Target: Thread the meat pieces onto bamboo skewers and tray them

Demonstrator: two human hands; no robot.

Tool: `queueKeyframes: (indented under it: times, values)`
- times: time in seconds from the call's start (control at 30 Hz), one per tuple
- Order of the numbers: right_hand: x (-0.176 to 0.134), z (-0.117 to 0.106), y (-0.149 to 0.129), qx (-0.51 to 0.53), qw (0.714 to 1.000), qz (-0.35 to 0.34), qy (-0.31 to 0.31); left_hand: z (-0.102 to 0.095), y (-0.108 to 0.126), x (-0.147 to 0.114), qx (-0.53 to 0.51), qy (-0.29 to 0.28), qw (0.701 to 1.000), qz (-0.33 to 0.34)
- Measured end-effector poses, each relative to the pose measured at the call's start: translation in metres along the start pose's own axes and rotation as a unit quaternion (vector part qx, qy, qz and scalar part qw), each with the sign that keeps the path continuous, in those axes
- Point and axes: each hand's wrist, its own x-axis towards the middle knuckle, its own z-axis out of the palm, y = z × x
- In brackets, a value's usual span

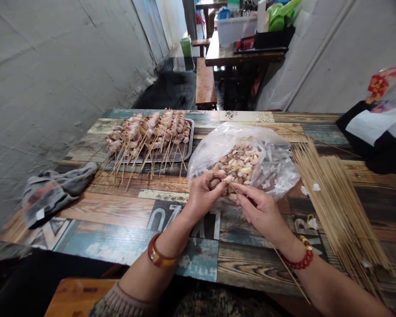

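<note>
My left hand (204, 191) pinches a garlic clove (228, 178) between thumb and fingers, with what looks like more cloves inside the curled fingers. In my right hand (260, 210) is a thin bamboo skewer (292, 273); its front end meets the clove and its long tail runs back under the wrist. Both hands are over the near edge of a clear plastic bag (204, 152), which lies open around a heap of loose garlic cloves (239, 163). To the left, a metal tray (189, 152) carries many skewers threaded with garlic cloves (155, 127), their bare ends pointing toward me.
A large bundle of bare skewers (339, 207) lies at right. A grey cloth (57, 189) rests at the table's left. A black container (366, 154) with white paper stands far right. Beyond the patterned table (119, 215) are a bench (205, 83) and another table (224, 55).
</note>
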Motion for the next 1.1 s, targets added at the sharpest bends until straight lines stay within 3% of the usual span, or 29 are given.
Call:
queueKeyframes:
  times: [0.4,0.67,0.87,1.1]
  values:
    - [0.000,0.000,0.003,-0.015,1.000,-0.025,-0.006,-0.002,-0.006,0.000,0.096,0.012,0.994,0.052]
    - [0.002,0.001,0.005,-0.073,0.994,-0.083,0.012,-0.001,-0.002,-0.001,0.152,0.030,0.983,0.098]
    - [-0.001,0.003,0.005,-0.034,0.999,-0.026,0.009,-0.001,-0.001,-0.002,0.153,0.029,0.985,0.078]
    - [-0.003,0.002,0.006,-0.047,0.998,-0.032,-0.029,0.000,0.004,-0.003,0.137,0.035,0.988,0.066]
